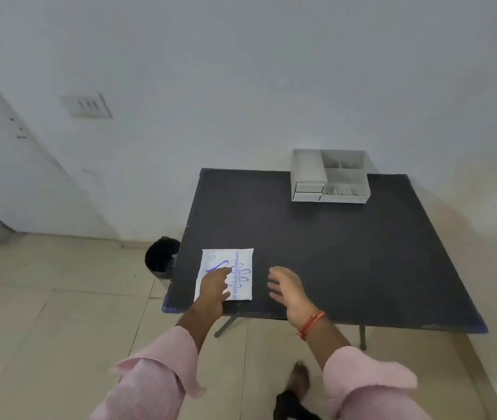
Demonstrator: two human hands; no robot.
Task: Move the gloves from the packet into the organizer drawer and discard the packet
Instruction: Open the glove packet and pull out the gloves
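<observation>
A square black table (347, 253) on thin metal legs stands against a pale wall on a tiled floor (44, 322). A white glove packet (241, 265) with blue print lies flat near the table's front left corner. A grey organizer (329, 177) with small drawers and open compartments sits at the far edge, well apart from the packet.

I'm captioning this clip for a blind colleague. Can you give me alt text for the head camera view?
A person's left hand rests on a white glove packet near the front left corner of a black table, right hand open beside it. A white organizer sits at the far edge; a black bin stands on the floor, left.
</observation>
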